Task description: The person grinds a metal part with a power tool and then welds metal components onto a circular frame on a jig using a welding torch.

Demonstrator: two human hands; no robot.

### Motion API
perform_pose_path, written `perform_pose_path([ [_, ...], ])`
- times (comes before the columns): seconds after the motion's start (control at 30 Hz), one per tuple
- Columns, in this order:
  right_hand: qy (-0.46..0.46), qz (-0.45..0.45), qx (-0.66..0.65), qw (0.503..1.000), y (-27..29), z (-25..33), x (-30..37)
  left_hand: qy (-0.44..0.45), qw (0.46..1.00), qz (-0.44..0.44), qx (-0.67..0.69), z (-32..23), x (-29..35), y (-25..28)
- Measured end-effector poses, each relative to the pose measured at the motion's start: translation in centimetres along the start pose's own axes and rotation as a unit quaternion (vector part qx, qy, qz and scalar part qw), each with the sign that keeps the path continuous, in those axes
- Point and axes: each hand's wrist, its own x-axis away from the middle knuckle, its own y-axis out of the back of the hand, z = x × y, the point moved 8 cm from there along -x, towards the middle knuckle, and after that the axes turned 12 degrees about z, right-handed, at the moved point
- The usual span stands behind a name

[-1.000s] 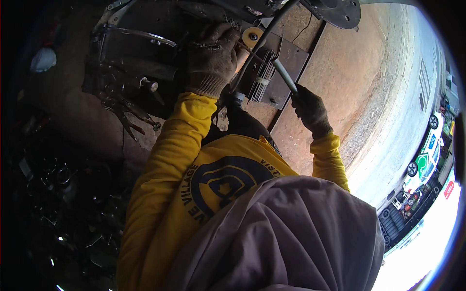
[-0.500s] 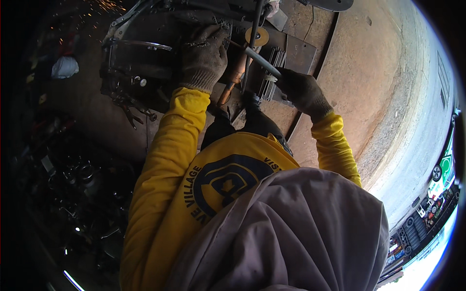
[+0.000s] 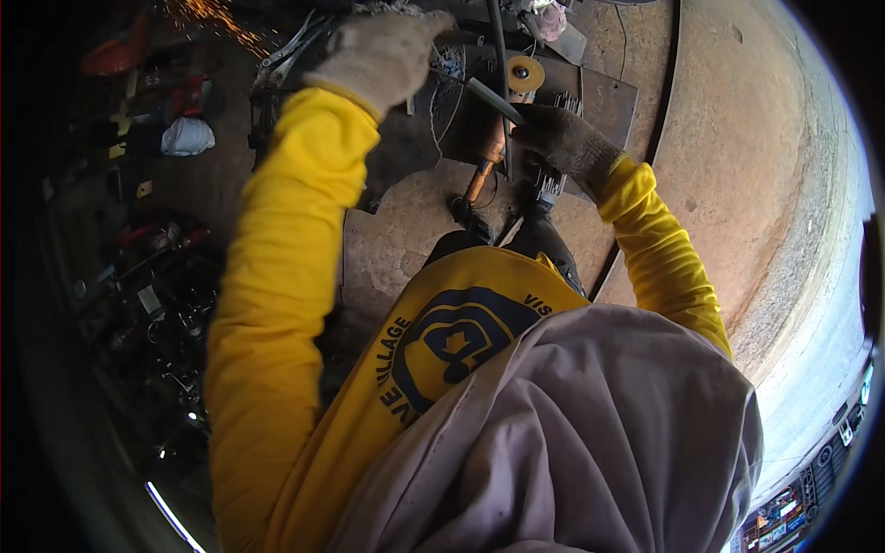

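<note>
My left hand (image 3: 383, 57), in a knitted work glove, is raised at the top of the head view. Motion smears its fingers, so whether they hold anything is unclear; a grey tangled clump (image 3: 392, 7) shows just beyond it. My right hand (image 3: 564, 140), in a darker glove, is closed round a grey rod-like tool (image 3: 494, 100) that points up and left and thins toward its tip. Below this tool lies an angle grinder (image 3: 491, 152) with an orange-copper body and a yellowish disc (image 3: 525, 74). A bundle of thin metal rods (image 3: 550, 182) is partly hidden by my right hand.
A dark metal plate (image 3: 608, 106) lies under the bundle. A dark upright bar (image 3: 499, 41) stands by the disc. Orange sparks (image 3: 217, 18) fly at the upper left. A white cloth-like bundle (image 3: 187, 136) and dark cluttered parts (image 3: 152, 300) are at the left.
My left hand has moved up and away from the dark metal frame, uncovering the floor beneath. The right hand still grips the grey tool. The whole view has shifted slightly.
</note>
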Motion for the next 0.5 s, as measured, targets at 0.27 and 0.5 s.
perform_pose_path([
  [0.27, -0.254, 0.046, -0.329, 0.908, -1.3, -1.3, 0.0, -0.237, 0.953, -0.047, -0.182, 3.0, -2.2, -3.1],
  [0.5, -0.279, 0.001, -0.310, 0.909, -0.9, 0.0, 0.5, -0.354, 0.898, -0.081, -0.248, -0.7, -5.8, -5.1],
])
